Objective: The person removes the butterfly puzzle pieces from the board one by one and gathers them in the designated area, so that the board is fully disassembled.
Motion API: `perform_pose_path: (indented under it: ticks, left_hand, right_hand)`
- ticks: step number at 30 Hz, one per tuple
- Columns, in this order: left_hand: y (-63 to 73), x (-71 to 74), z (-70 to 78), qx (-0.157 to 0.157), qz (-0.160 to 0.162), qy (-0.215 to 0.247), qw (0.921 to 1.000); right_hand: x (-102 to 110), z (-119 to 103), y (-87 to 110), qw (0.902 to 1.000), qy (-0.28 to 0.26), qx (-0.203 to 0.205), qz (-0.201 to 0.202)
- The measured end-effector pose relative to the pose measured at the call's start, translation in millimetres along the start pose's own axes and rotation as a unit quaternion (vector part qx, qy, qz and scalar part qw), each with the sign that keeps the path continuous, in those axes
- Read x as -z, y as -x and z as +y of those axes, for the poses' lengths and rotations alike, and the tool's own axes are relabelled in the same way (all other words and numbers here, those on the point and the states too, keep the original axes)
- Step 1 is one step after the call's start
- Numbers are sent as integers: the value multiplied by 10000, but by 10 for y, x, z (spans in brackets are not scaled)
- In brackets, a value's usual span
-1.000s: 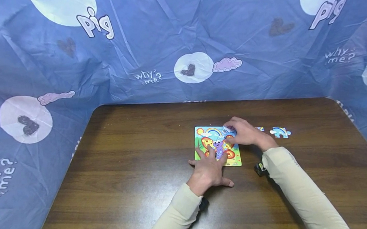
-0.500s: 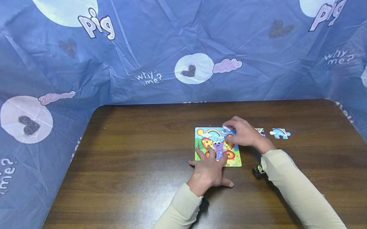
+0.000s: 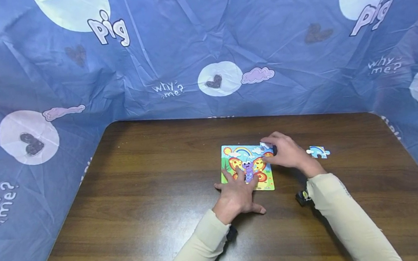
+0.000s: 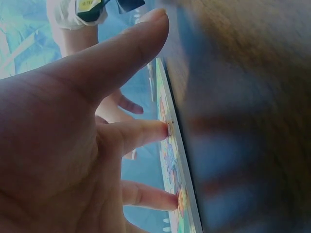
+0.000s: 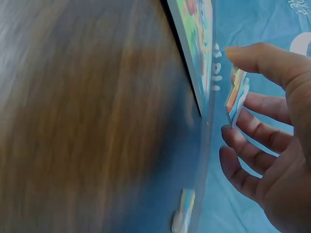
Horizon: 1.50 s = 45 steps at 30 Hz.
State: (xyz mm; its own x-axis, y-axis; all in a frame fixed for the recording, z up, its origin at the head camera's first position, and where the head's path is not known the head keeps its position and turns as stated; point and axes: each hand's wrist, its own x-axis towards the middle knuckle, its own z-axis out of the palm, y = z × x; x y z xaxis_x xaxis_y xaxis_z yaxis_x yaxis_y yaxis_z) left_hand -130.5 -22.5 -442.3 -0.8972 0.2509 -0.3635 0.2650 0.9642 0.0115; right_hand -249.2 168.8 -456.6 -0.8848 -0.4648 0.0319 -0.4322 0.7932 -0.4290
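Head cam: I see the puzzle (image 3: 247, 165) lying flat near the mid. of the brown wood table (image 3: 143, 186), butterfly pic face up, w/ sun and rainbow along the far edge. L hand (image 3: 237, 195) has its fingers fanned out and approx. straight, 3 of them on the puzzle's near part, 1 just off its L edge, thumb out over the table. R hand (image 3: 288, 153) is at the far R corner, pinching 1 blue-and-white piece (image 3: 265, 146) btwn thumb and fingers. 1 loose piece (image 3: 318, 152) w/ a rainbow lies to the R, apart from the puzzle. Behind the table I get a creased blue backdrop (image 3: 171, 38) w/ "pig" and "why me?" lettering. Both arms wear pale sleeves (image 3: 350, 213).

L wrist cam: I see the puzzle almost edge-on, 2 L fingertips touching its face, thumb held clear above. Part of the R hand shows beyond, plus its cuff and a dark wrist unit (image 4: 90, 8).

R wrist cam: thumb and fingers grip the held piece, which is tilted on edge in this view, w/ a gap to the puzzle's corner. Other fingers are bent. Loose piece is at the bottom, blurry.
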Motion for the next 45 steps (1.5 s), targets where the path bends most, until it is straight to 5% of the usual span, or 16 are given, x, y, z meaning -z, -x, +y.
perform_pose_path:
  ticks: [15,38,45]
  left_hand:
    - [-1,-20,-16,-22,18,19,10000]
    - [13,-29,-12,-5,68,-89,9999]
    - [2,-27,-6,-3,66,-104,9999]
  right_hand:
    - [247,206,257,9994,256,-84,195]
    - [643,804,687,9957,868,-200,271]
    - [681,1024,792,9933,1008,-63,564]
